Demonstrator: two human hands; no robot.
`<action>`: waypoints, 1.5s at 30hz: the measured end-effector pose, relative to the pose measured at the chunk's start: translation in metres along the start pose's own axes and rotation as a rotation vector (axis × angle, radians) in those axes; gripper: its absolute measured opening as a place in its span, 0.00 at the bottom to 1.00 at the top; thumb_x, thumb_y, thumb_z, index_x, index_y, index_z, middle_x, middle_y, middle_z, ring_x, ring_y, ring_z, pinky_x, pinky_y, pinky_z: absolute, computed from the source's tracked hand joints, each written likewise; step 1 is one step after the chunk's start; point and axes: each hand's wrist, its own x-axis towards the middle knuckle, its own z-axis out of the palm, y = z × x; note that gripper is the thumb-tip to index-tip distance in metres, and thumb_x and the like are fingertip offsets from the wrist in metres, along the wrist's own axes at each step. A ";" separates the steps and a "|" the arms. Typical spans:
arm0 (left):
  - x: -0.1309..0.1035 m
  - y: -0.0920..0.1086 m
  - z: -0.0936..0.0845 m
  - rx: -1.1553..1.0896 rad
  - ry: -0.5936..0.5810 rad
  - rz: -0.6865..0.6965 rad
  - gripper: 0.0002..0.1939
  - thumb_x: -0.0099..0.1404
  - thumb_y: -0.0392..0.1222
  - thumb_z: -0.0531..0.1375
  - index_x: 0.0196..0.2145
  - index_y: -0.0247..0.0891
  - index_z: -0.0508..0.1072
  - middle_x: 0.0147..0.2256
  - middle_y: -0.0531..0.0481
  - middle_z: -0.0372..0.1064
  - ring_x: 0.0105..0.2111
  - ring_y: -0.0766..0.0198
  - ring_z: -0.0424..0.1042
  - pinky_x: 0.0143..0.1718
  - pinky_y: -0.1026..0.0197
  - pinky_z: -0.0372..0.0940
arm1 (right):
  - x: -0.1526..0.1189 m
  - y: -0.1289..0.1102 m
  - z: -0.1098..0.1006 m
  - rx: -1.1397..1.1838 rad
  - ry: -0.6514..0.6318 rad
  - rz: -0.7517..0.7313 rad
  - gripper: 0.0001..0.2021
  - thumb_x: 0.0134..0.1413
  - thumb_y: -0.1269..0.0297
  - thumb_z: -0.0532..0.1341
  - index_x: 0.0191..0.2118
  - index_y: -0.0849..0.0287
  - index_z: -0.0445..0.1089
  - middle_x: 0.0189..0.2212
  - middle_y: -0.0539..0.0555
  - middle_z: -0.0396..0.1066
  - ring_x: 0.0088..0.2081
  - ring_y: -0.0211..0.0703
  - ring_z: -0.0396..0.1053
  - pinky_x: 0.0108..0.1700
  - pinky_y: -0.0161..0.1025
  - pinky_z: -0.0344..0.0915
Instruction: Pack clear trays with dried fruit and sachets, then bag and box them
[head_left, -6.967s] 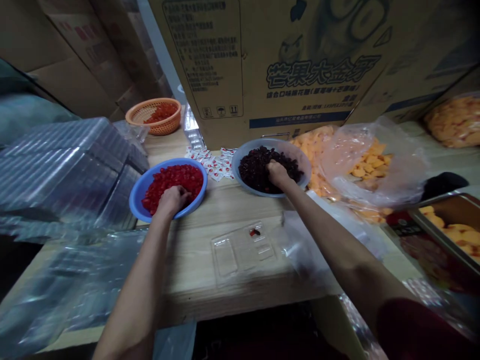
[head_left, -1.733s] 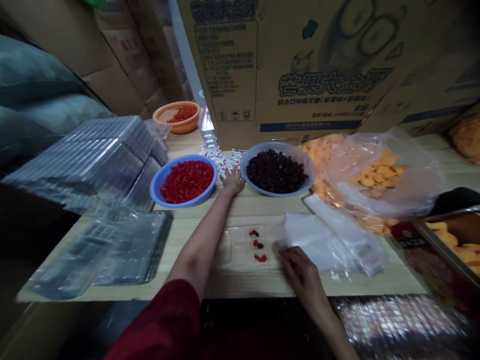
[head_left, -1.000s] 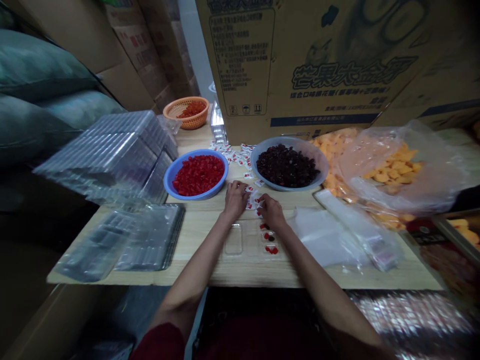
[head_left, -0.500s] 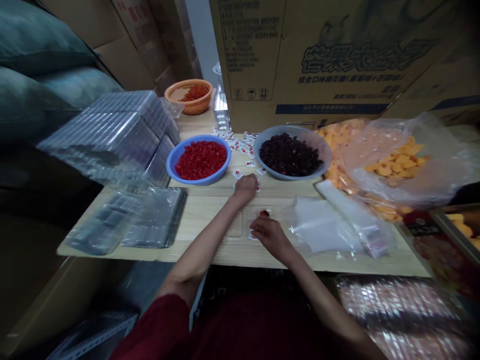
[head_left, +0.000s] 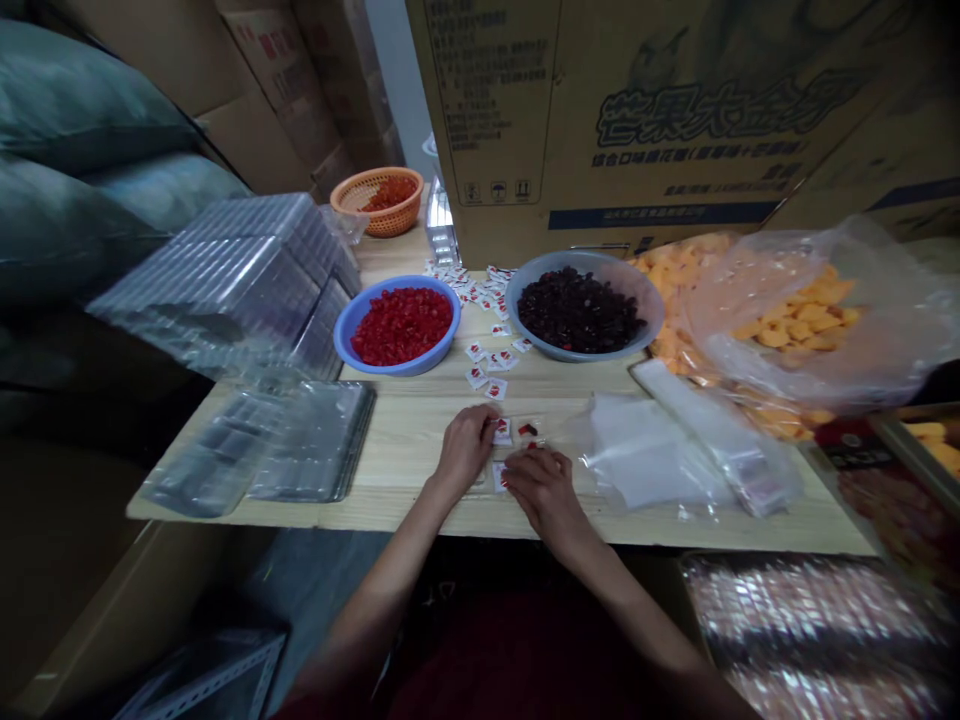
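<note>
My left hand (head_left: 465, 442) pinches the edge of a small white packet with red print (head_left: 502, 432), over the left side of a clear plastic tray (head_left: 538, 424). A second such packet (head_left: 499, 476) lies lower in the tray, by my right thumb. My right hand (head_left: 546, 488) is closed, fingers bent over the tray's right part; what its fingertips hold, if anything, is hidden. Just beyond those fingers, a dark red dried piece (head_left: 527, 430) lies in the tray. Several loose packets (head_left: 495, 388) are scattered ahead of my hands, trailing back to a pile.
A blue bowl of red pieces (head_left: 343, 338) stands left, a grey bowl of dark pieces (head_left: 651, 325) right. Stacked clear trays (head_left: 247, 260) and flat plastic packs (head_left: 307, 440) lie left. On the right are clear bags (head_left: 645, 450) and bagged orange pieces (head_left: 802, 320). A carton (head_left: 510, 110) rises behind.
My left hand has come back from the loose packets to the tray, bringing a packet. My right hand has shifted slightly, its fingers now lying further across the tray.
</note>
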 end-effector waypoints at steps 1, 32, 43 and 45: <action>0.000 0.000 0.000 0.033 0.000 0.032 0.06 0.69 0.38 0.56 0.38 0.41 0.74 0.38 0.47 0.74 0.41 0.56 0.71 0.45 0.55 0.65 | 0.000 0.001 0.001 0.002 0.007 0.000 0.08 0.63 0.70 0.62 0.45 0.53 0.75 0.49 0.52 0.76 0.54 0.51 0.65 0.55 0.53 0.51; 0.053 -0.080 -0.094 0.366 0.273 -0.003 0.20 0.71 0.51 0.53 0.54 0.39 0.72 0.52 0.41 0.74 0.56 0.50 0.68 0.65 0.42 0.48 | -0.057 0.020 -0.064 0.073 0.381 0.220 0.09 0.64 0.64 0.60 0.48 0.53 0.75 0.43 0.57 0.74 0.47 0.52 0.70 0.49 0.50 0.64; 0.082 -0.034 -0.101 0.101 0.487 0.106 0.15 0.67 0.47 0.57 0.46 0.36 0.75 0.45 0.43 0.75 0.44 0.57 0.74 0.50 0.55 0.67 | -0.088 0.032 -0.093 0.027 0.428 0.396 0.07 0.65 0.63 0.60 0.45 0.52 0.74 0.43 0.55 0.73 0.48 0.50 0.69 0.52 0.51 0.61; 0.057 -0.008 -0.085 0.041 0.401 0.171 0.13 0.69 0.45 0.57 0.46 0.37 0.75 0.43 0.45 0.75 0.44 0.59 0.74 0.50 0.56 0.68 | -0.100 0.042 -0.100 -0.002 0.472 0.451 0.06 0.65 0.62 0.61 0.44 0.52 0.74 0.43 0.55 0.73 0.47 0.51 0.69 0.52 0.51 0.62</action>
